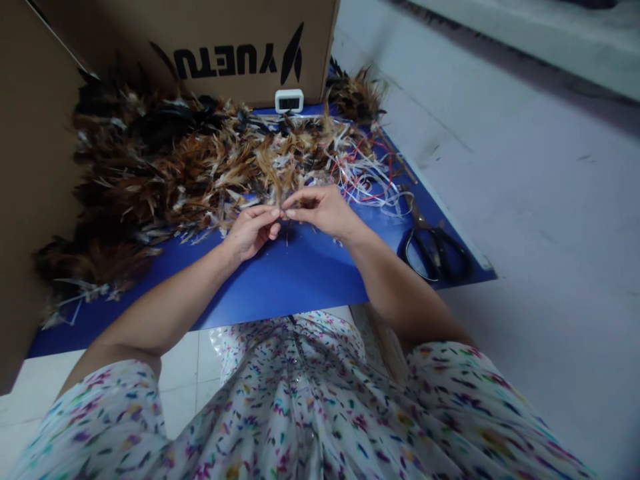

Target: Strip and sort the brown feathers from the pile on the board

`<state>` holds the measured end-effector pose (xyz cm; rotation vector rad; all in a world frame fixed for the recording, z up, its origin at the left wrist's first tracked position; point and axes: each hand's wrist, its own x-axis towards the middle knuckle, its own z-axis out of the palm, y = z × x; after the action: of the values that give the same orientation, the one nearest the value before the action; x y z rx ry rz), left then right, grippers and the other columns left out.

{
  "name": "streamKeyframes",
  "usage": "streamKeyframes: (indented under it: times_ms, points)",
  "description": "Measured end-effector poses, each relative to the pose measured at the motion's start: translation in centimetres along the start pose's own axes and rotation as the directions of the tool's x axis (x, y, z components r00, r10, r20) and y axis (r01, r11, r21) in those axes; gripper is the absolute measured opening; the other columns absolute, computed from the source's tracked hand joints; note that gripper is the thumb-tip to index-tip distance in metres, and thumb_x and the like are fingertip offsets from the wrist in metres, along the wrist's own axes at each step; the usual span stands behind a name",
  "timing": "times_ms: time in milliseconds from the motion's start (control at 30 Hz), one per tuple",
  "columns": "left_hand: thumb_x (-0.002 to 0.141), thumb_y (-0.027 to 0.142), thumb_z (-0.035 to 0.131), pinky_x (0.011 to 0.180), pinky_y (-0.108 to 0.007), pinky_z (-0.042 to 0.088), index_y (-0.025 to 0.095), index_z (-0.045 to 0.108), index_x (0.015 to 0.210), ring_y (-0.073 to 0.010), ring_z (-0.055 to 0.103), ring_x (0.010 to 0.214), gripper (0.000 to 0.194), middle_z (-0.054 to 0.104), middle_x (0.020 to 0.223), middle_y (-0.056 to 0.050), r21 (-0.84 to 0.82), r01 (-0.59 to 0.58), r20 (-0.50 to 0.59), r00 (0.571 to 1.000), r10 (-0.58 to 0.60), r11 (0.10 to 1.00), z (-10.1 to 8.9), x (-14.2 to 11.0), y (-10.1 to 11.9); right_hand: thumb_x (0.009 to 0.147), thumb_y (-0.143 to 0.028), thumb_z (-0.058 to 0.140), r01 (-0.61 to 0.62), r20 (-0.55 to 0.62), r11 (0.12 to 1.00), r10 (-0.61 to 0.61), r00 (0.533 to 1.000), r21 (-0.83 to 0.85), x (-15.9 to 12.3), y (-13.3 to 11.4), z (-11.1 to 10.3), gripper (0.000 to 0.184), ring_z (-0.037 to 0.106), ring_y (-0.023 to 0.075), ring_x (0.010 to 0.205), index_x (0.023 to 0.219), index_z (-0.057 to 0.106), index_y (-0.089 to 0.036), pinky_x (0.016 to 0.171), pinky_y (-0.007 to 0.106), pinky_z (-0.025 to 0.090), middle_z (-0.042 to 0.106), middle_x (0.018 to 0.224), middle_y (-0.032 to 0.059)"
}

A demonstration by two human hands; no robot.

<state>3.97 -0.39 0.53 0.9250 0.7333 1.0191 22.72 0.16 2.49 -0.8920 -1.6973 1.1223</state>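
My left hand [254,230] and my right hand [323,208] meet above the front part of the blue tabletop [260,287]. Thumb and fingertips of each are pinched together around the base of a tan feather [270,173], whose upper part blends with the pile behind. Thin dark strands stick out below the fingertips; whether they are quills or thread I cannot tell. Just beyond both hands spreads a heap of brown, black and white feathers [193,163]. To the right of my right hand lies a tangle of white and red plastic strips [367,177].
Black-handled scissors [434,250] rest near the table's right edge. A small white digital clock [289,101] stands before a large cardboard box [225,27] at the back. More cardboard [30,167] rises on the left, and a pale wall [525,200] runs along the right.
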Motion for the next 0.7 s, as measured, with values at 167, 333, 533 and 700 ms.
streamKeyframes:
  times_ms: [167, 333, 533, 700]
  points:
    - [0.066, 0.026, 0.088, 0.039, -0.017, 0.040, 0.011, 0.074, 0.072, -0.0040, 0.053, 0.044, 0.021, 0.069, 0.067, -0.001, 0.010, 0.032, 0.014, 0.999, -0.033, 0.999, -0.01, 0.02, 0.02, 0.074, -0.035, 0.078, 0.036, -0.034, 0.999, -0.036, 0.999, -0.005, 0.10, 0.34, -0.02, 0.020, 0.058, 0.0115, 0.062, 0.083, 0.075, -0.017, 0.059, 0.027, 0.047, 0.069, 0.069, 0.0007]
    - [0.068, 0.026, 0.087, 0.041, -0.016, 0.043, 0.012, 0.072, 0.073, -0.0046, 0.055, 0.047, 0.021, 0.072, 0.071, -0.002, 0.038, 0.049, -0.006, 0.999, -0.048, 0.998, -0.09, 0.12, -0.22, 0.074, -0.044, 0.081, 0.062, -0.119, 0.998, -0.063, 0.991, -0.009, 0.12, 0.15, -0.17, 0.030, 0.057, 0.0107, 0.059, 0.082, 0.074, -0.016, 0.059, 0.027, 0.048, 0.068, 0.069, 0.0005]
    - [0.065, 0.031, 0.090, 0.042, -0.016, 0.045, 0.012, 0.071, 0.074, -0.0049, 0.056, 0.046, 0.029, 0.072, 0.070, -0.003, 0.065, 0.053, -0.007, 0.999, -0.053, 0.996, -0.16, 0.02, -0.42, 0.073, -0.045, 0.081, 0.072, -0.139, 0.997, -0.077, 0.987, -0.036, 0.13, 0.20, 0.03, 0.030, 0.058, 0.0110, 0.060, 0.081, 0.074, -0.017, 0.060, 0.027, 0.049, 0.069, 0.071, 0.0014]
    - [0.058, 0.036, 0.094, 0.041, -0.016, 0.045, 0.011, 0.073, 0.074, -0.0052, 0.057, 0.045, 0.036, 0.073, 0.069, -0.003, 0.050, 0.028, 0.024, 0.999, -0.029, 0.998, -0.25, 0.11, -0.60, 0.074, -0.040, 0.079, 0.071, -0.134, 0.995, -0.079, 0.988, -0.065, 0.12, 0.38, 0.18, 0.025, 0.059, 0.0115, 0.062, 0.079, 0.075, -0.016, 0.061, 0.027, 0.047, 0.071, 0.072, 0.0020]
